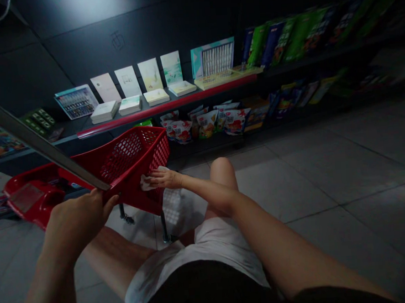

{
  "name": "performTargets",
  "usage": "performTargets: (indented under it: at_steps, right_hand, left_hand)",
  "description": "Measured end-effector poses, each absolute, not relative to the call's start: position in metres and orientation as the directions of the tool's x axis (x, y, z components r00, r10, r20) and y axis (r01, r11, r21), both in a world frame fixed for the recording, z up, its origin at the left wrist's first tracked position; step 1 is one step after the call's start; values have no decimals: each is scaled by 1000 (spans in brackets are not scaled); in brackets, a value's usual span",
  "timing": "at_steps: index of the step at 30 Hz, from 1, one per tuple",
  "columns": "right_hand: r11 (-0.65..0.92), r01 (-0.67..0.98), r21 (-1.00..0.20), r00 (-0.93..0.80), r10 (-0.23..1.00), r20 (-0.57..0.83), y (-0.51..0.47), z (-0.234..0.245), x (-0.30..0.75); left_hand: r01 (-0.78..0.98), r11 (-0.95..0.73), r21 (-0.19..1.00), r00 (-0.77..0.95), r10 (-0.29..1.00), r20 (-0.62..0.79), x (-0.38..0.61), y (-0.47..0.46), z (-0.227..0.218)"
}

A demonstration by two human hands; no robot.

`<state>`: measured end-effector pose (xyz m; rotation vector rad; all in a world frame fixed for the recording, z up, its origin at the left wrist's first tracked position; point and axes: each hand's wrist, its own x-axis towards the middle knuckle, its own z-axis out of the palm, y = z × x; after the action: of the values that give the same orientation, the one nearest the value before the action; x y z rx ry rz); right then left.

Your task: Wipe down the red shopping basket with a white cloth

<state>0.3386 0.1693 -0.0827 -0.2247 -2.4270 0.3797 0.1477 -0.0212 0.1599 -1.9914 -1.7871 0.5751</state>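
Red plastic walls make up the shopping cart (pixel 131 192), standing before the knees; the right hand (pixel 165 178), fingers extended, holds a white cloth (pixel 145 183) against its near side, while the left hand (pixel 74 218) is curled on the cart's edge by the foot of a metal bar (pixel 44 140). Wiping that wall seems the step in hand; next, sliding the cloth across it while steadying the cart. The left fingertips are hidden, the bar's top is cut off, and dim shelf goods right of the cart blur
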Motion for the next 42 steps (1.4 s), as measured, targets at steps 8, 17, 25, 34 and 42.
performTargets:
  at_steps: [8,17,25,34,42]
  right_hand:
    - [866,335,-372,-689,494,530,212,-62,359]
    - [323,345,-881,62,929,365,228,-41,320]
    - [418,390,-821,-30,897,442,123,-27,265]
    - [873,206,-442,-433,486,759,90,-45,280]
    - [594,434,-677,-83,775,627,142,-54,311]
  left_hand:
    - [809,-83,-581,108,994,8,145,-21,156]
    - [819,-63,-570,67,998,-14,149,-18,155]
    - [807,-49,-588,72,997,15,158,-18,154]
    - [824,-64,-564,77,997,0,149,-24,150]
    - [823,-65,-564,56,998,-34,139,-28,153]
